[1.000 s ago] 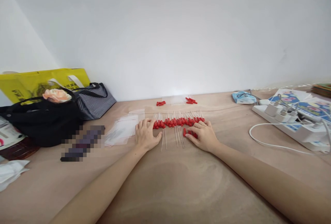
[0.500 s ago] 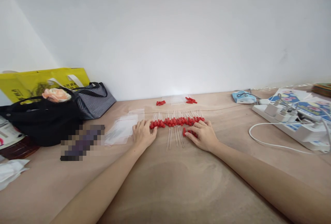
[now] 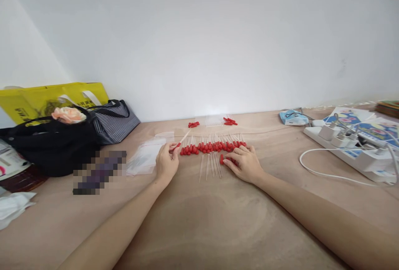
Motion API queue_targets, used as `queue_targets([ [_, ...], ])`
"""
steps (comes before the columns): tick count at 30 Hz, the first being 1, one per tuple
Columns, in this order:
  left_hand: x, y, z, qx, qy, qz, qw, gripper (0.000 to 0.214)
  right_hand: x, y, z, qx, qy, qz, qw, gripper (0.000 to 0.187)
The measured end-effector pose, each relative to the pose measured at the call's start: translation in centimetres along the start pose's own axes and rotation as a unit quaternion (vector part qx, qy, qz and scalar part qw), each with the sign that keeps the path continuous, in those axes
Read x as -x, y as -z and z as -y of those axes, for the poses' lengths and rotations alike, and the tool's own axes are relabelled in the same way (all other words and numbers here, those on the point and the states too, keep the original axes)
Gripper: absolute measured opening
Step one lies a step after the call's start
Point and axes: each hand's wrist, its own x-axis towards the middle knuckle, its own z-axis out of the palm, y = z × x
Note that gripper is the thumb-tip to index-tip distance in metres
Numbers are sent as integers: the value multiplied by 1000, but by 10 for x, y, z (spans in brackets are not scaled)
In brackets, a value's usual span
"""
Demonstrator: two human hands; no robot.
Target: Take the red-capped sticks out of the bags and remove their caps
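Note:
My left hand (image 3: 167, 163) is closed on a pipette dropper (image 3: 176, 147), pinching its red rubber bulb, with the clear tube slanting up and away to the right. In front of me a row of red-bulbed droppers (image 3: 212, 147) lies side by side, clear tubes toward the wall. My right hand (image 3: 245, 163) rests at the right end of this row, fingers spread and curved over a few loose red bulbs (image 3: 222, 159), partly hidden beneath it. Between my hands lie several bare clear tubes (image 3: 212, 166) without bulbs.
Behind the row lie two small piles of red bulbs (image 3: 193, 124) and clear bags. Plastic bags (image 3: 146, 155) lie left of my left hand. Handbags (image 3: 115, 122) stand further left. A power strip (image 3: 346, 151) with a white cable and a blue face mask (image 3: 293, 117) are at right.
My left hand has picked a dropper up from the left end of the row and drawn it slightly left. Bare tubes have shifted slightly and more show; my right hand has barely moved.

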Motion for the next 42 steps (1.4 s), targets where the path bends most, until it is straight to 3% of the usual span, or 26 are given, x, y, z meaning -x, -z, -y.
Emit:
queue_targets([
  [2, 7, 4, -2, 46, -16, -15, 999, 15, 0, 0, 0, -3, 2, -14, 1000, 23],
  [5, 20, 6, -6, 157, 1, 54, 986, 15, 1, 0, 1, -5, 13, -47, 999, 26],
  [9, 35, 0, -15, 314, 105, 157, 931, 16, 1, 0, 8, -24, 44, -65, 997, 34],
  [13, 38, -12, -27, 382, 166, 194, 888, 15, 1, -1, 14, -37, 91, -56, 994, 34],
  [20, 42, -30, -43, 360, 149, 181, 903, 13, -2, -8, 12, -4, 74, -65, 995, 34],
  [27, 43, -27, -46, 267, 48, 159, 949, 11, -4, -8, 12, 41, 70, -77, 994, 30],
  [32, 43, -15, -45, 274, -56, 191, 941, 7, -4, -6, 14, 25, 109, -76, 991, 23],
  [38, 39, -4, -42, 134, -230, 204, 942, 19, 1, -1, 22, 4, 147, -64, 987, 24],
  [42, 37, -3, -37, 91, -292, 213, 928, 20, 1, 0, 26, -8, 171, -60, 983, 24],
])
